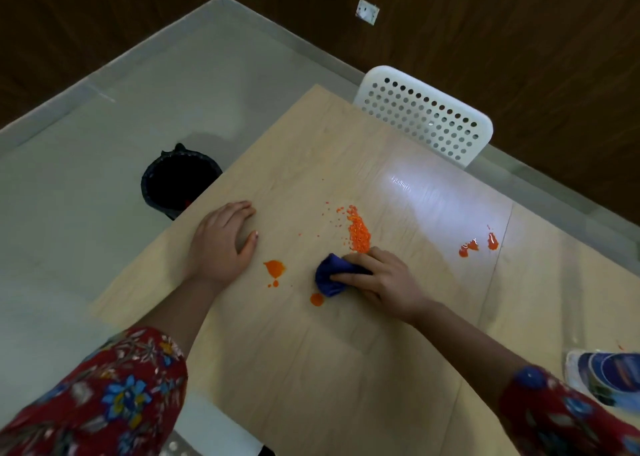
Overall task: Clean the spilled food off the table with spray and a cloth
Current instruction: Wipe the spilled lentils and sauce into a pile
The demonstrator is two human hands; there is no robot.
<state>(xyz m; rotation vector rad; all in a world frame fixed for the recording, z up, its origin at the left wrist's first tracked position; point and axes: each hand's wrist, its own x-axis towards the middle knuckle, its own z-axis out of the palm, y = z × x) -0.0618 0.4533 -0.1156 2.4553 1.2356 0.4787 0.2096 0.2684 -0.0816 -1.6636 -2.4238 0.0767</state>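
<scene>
Fingers [349, 276] of the right hand [384, 279] curling over the bunched blue cloth [329, 277], gripping it and pressing it down on the table [311, 369]. Sitting just on the near side of the pile of orange bits [358, 232], nearly touching it. Lying by a small orange blob [316, 299] at its near edge. Resting flat and open farther left, the left hand [221, 241], holding nothing. Between the hands, a bigger orange blob [274, 268]. Well off to the right, more orange splashes [478, 246].
</scene>
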